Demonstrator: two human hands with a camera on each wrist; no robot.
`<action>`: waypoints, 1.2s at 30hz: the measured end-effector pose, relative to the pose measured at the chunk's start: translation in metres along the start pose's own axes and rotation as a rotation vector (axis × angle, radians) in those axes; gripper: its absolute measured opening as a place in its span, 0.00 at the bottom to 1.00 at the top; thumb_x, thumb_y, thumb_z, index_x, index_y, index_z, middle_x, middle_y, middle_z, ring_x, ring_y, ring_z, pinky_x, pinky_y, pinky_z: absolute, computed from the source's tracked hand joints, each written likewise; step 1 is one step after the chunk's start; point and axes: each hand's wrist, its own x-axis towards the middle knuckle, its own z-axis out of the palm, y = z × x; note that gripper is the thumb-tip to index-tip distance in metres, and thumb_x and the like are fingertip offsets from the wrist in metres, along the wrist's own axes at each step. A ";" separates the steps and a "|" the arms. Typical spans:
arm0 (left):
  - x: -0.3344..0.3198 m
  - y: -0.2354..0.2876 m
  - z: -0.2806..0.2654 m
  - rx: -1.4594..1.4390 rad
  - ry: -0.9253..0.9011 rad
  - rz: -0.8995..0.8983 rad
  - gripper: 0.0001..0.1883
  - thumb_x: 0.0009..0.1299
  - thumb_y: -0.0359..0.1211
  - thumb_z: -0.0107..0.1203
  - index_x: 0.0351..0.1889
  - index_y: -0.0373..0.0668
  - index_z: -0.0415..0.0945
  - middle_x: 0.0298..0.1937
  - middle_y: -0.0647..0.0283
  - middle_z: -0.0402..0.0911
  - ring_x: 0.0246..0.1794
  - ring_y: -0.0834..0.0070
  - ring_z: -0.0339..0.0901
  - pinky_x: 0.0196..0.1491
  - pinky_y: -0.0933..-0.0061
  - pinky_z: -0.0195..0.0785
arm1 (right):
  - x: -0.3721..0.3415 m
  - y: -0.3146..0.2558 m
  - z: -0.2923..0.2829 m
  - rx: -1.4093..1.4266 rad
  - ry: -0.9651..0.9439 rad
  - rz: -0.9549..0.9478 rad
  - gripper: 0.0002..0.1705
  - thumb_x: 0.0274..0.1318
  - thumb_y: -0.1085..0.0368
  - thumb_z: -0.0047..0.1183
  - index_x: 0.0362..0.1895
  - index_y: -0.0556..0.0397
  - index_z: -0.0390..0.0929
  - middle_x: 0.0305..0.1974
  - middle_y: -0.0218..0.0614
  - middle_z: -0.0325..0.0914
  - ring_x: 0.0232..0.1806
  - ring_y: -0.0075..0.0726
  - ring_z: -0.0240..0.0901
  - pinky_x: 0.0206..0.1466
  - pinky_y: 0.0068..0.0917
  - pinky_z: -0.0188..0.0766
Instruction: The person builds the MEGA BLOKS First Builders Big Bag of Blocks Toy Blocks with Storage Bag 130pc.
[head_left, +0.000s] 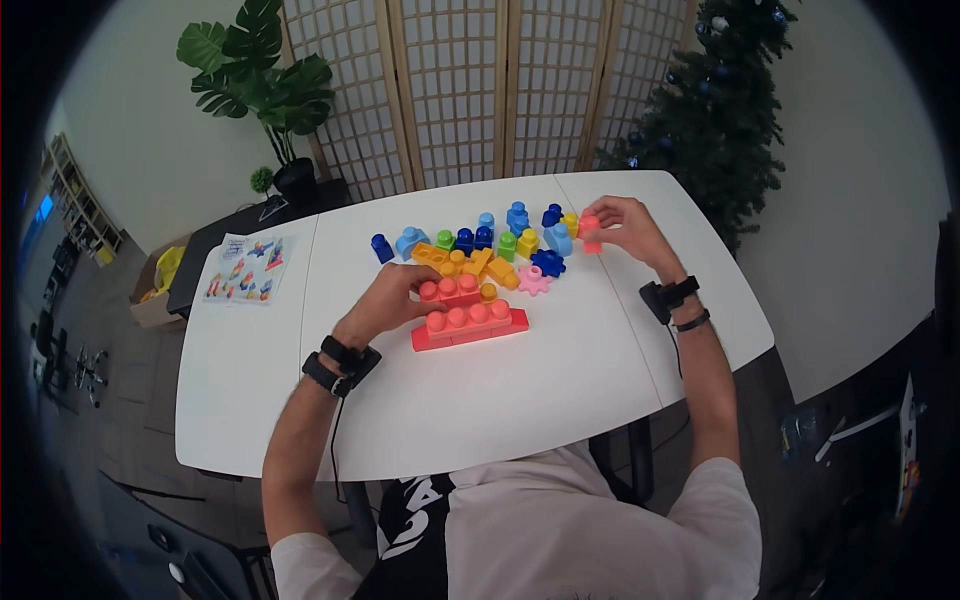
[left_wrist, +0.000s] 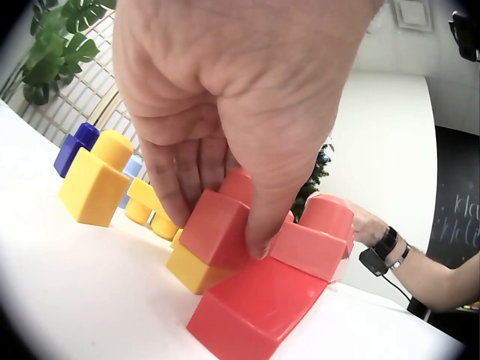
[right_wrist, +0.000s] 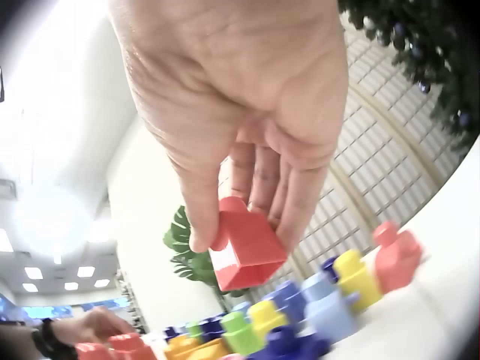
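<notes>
My left hand grips a red toy brick between thumb and fingers. That brick is right behind a long red build, which has a row of studs on a base with sloped ends. In the left wrist view a yellow block shows just below the gripped brick. Over at the right end of the block group, my right hand pinches a small red block above the table, its hollow underside showing. Another red block stands on the table close by.
Several blue, green and yellow blocks spread across the table's middle, with a pink gear-shaped piece and a dark blue one at their right. A picture sheet lies at the left of the white table.
</notes>
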 end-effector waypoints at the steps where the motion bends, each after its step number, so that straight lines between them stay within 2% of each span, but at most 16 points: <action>1: 0.001 0.000 0.000 0.011 -0.007 -0.015 0.24 0.63 0.31 0.80 0.56 0.33 0.87 0.43 0.52 0.91 0.41 0.62 0.89 0.53 0.66 0.84 | 0.002 -0.018 0.015 0.081 -0.049 -0.030 0.18 0.55 0.69 0.77 0.48 0.59 0.87 0.45 0.35 0.89 0.47 0.29 0.86 0.57 0.28 0.84; 2: 0.001 0.000 0.001 0.015 -0.011 -0.014 0.24 0.63 0.31 0.80 0.56 0.33 0.87 0.43 0.52 0.91 0.41 0.62 0.89 0.53 0.66 0.84 | 0.003 -0.034 0.031 0.162 -0.099 -0.062 0.19 0.56 0.69 0.77 0.50 0.59 0.86 0.47 0.34 0.89 0.49 0.28 0.86 0.60 0.29 0.84; 5: 0.000 0.001 0.001 0.000 0.001 -0.018 0.24 0.64 0.31 0.79 0.56 0.32 0.87 0.43 0.52 0.91 0.41 0.63 0.89 0.55 0.66 0.85 | 0.006 -0.062 0.079 0.201 -0.193 -0.118 0.19 0.55 0.70 0.77 0.50 0.58 0.86 0.48 0.34 0.89 0.51 0.27 0.86 0.62 0.29 0.84; 7: -0.001 0.005 -0.001 -0.031 -0.007 -0.024 0.23 0.64 0.31 0.79 0.55 0.32 0.87 0.43 0.52 0.91 0.41 0.63 0.89 0.55 0.66 0.86 | 0.007 -0.063 0.108 0.231 -0.302 -0.191 0.19 0.54 0.71 0.78 0.49 0.57 0.86 0.47 0.34 0.89 0.51 0.27 0.86 0.63 0.30 0.85; 11: -0.001 0.001 0.001 -0.037 0.019 -0.004 0.23 0.64 0.31 0.79 0.55 0.32 0.87 0.43 0.53 0.91 0.41 0.63 0.90 0.54 0.66 0.87 | 0.006 -0.050 0.143 0.223 -0.354 -0.179 0.19 0.54 0.70 0.78 0.49 0.54 0.85 0.46 0.33 0.88 0.51 0.28 0.86 0.62 0.31 0.87; 15: 0.000 -0.004 0.004 -0.013 0.023 -0.015 0.23 0.64 0.31 0.79 0.55 0.33 0.87 0.42 0.53 0.91 0.40 0.64 0.90 0.54 0.67 0.87 | 0.004 -0.043 0.146 0.228 -0.346 -0.184 0.19 0.54 0.71 0.78 0.49 0.54 0.85 0.46 0.32 0.88 0.51 0.28 0.86 0.60 0.31 0.87; 17: -0.001 -0.003 0.004 -0.007 0.025 -0.012 0.23 0.64 0.31 0.80 0.55 0.33 0.87 0.42 0.53 0.91 0.40 0.64 0.90 0.54 0.66 0.87 | 0.005 -0.044 0.146 0.208 -0.367 -0.199 0.21 0.56 0.67 0.79 0.51 0.58 0.85 0.46 0.39 0.90 0.51 0.34 0.88 0.61 0.32 0.86; 18: -0.001 -0.003 0.003 -0.015 0.018 -0.021 0.23 0.63 0.31 0.80 0.55 0.33 0.87 0.42 0.53 0.91 0.40 0.64 0.90 0.55 0.66 0.86 | 0.005 -0.045 0.147 0.208 -0.366 -0.199 0.21 0.56 0.67 0.79 0.51 0.58 0.85 0.46 0.39 0.90 0.51 0.34 0.88 0.61 0.32 0.86; 20: 0.000 -0.002 0.003 -0.020 0.011 -0.027 0.23 0.63 0.31 0.80 0.55 0.33 0.88 0.42 0.52 0.90 0.40 0.64 0.90 0.55 0.66 0.86 | 0.006 -0.043 0.149 0.043 -0.344 -0.340 0.24 0.54 0.64 0.80 0.52 0.60 0.86 0.42 0.41 0.89 0.45 0.35 0.87 0.55 0.30 0.85; 26: -0.003 -0.003 0.006 0.034 0.052 0.003 0.24 0.63 0.31 0.80 0.56 0.32 0.87 0.40 0.53 0.90 0.39 0.64 0.90 0.57 0.67 0.85 | 0.006 -0.042 0.153 -0.032 -0.369 -0.362 0.28 0.54 0.61 0.80 0.56 0.61 0.87 0.42 0.45 0.90 0.41 0.42 0.86 0.48 0.35 0.82; 29: 0.000 -0.004 0.004 0.036 0.012 -0.019 0.24 0.63 0.31 0.80 0.56 0.32 0.87 0.40 0.53 0.90 0.39 0.65 0.90 0.57 0.67 0.85 | 0.010 -0.040 0.155 -0.040 -0.370 -0.404 0.28 0.54 0.61 0.80 0.56 0.60 0.87 0.41 0.46 0.90 0.41 0.42 0.87 0.46 0.36 0.80; 33: -0.001 -0.006 0.002 -0.039 0.010 -0.028 0.26 0.64 0.32 0.80 0.57 0.31 0.87 0.43 0.54 0.91 0.42 0.68 0.90 0.59 0.67 0.85 | 0.012 -0.038 0.154 -0.022 -0.378 -0.384 0.28 0.55 0.60 0.80 0.57 0.60 0.87 0.41 0.47 0.90 0.40 0.43 0.87 0.46 0.36 0.80; 36: -0.003 0.001 -0.003 -0.145 -0.032 -0.062 0.28 0.67 0.34 0.79 0.61 0.30 0.85 0.47 0.54 0.92 0.46 0.69 0.90 0.61 0.67 0.84 | 0.012 -0.038 0.148 -0.064 -0.450 -0.317 0.31 0.58 0.57 0.79 0.61 0.59 0.86 0.44 0.46 0.91 0.45 0.39 0.88 0.52 0.34 0.81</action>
